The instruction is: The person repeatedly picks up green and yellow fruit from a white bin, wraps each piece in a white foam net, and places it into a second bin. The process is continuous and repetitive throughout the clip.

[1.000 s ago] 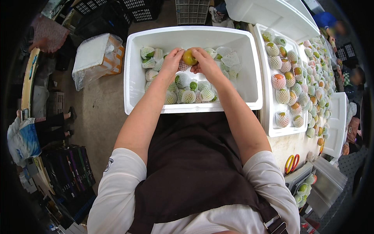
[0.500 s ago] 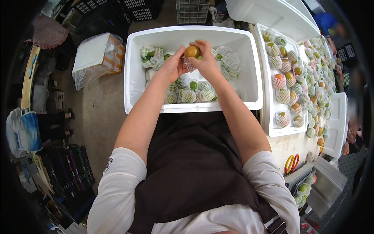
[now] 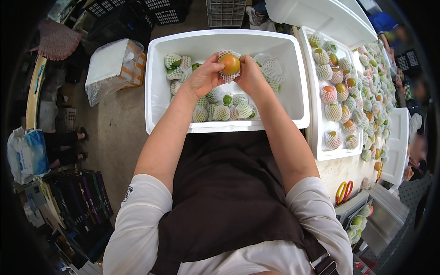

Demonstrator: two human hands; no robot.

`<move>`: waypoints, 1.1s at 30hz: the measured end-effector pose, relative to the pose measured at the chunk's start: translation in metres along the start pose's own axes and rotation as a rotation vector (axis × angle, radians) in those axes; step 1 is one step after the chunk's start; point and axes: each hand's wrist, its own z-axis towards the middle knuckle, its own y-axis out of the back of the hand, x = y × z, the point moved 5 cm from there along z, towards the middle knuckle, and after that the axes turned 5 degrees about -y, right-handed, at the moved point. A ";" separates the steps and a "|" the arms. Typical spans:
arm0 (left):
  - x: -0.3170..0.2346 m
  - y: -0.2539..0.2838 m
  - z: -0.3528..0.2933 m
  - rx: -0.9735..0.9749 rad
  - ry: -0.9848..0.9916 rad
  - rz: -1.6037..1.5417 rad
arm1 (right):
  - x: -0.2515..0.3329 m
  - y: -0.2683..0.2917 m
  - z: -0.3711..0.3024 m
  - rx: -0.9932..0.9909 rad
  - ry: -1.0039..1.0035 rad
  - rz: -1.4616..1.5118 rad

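Note:
Over the white foam box (image 3: 158, 101) I hold up a round, shiny orange-green fruit (image 3: 229, 64); its kind is not certain. A white foam net sleeve (image 3: 228, 78) surrounds its lower part, and the top is bare. My left hand (image 3: 205, 77) is closed on the fruit's left side, with the thumb pressed on its skin. My right hand (image 3: 250, 74) is closed at the right edge, its fingertips pinching the net; some fingers are hidden. Below, several netted fruits (image 3: 222, 112) lie in the box, some showing green. Loose nets (image 3: 268, 65) sit at its right end.
To the right, a white foam tray (image 3: 323, 153) carries several netted fruits, with more heaped beyond it. Red-and-yellow-handled scissors (image 3: 343, 192) lie nearer me. At the left, a plastic-wrapped box (image 3: 114, 66) stands on the floor. Other people are at the far right.
The net has been drawn up around the fruit's lower part, and the fruit has moved slightly right and closer. My right hand has shifted from the fruit's top to its right side.

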 end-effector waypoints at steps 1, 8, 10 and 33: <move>-0.001 -0.001 0.000 -0.007 -0.001 -0.006 | -0.001 0.003 0.003 0.021 -0.002 0.000; 0.006 0.027 0.007 -0.259 -0.013 0.371 | 0.020 0.001 -0.007 -0.241 0.579 -0.586; 0.009 0.036 0.006 -0.351 -0.008 0.535 | 0.021 -0.010 -0.015 -0.255 0.702 -0.576; 0.031 0.069 0.019 -0.373 0.103 0.316 | 0.032 0.048 -0.084 -0.084 0.058 0.401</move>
